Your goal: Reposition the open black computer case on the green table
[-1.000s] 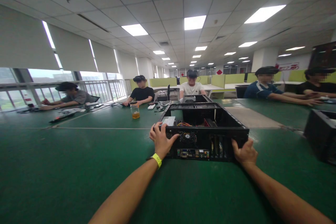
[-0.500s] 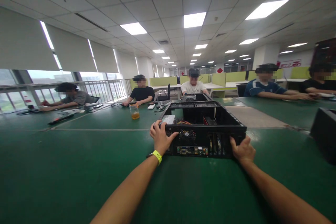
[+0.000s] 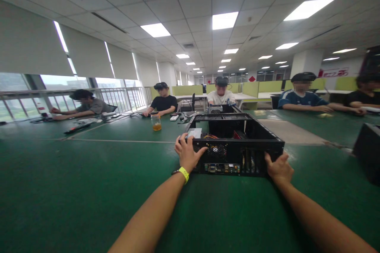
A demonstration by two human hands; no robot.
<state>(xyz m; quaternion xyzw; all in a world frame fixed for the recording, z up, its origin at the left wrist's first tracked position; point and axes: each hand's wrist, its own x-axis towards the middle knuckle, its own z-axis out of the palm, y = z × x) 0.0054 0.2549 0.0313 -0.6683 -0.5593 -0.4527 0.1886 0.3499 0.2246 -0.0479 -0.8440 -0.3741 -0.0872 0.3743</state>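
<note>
A black computer case (image 3: 237, 145) lies on its side on the green table, its upper side uncovered and its back panel facing me. My left hand (image 3: 189, 153) grips the left rear corner, thumb across the back panel near the fan grille. At the right rear corner my right hand (image 3: 280, 169) holds on, its thumb against the back panel and the other fingers partly hidden along the side. Inside the case are a silver power supply (image 3: 195, 133), some coloured wires and a red part. A row of motherboard ports (image 3: 222, 168) shows low on the back panel.
Beyond my case stands another computer case (image 3: 228, 108) with a person behind it. A jar of amber liquid (image 3: 156, 122) stands left of it. A dark box-like object (image 3: 368, 152) is at the right edge. Other people sit around the green table (image 3: 89, 189).
The whole view has shifted slightly, so the case and both hands appear a little farther right. Both hands keep their hold. The person opposite has raised a hand above the other case.
</note>
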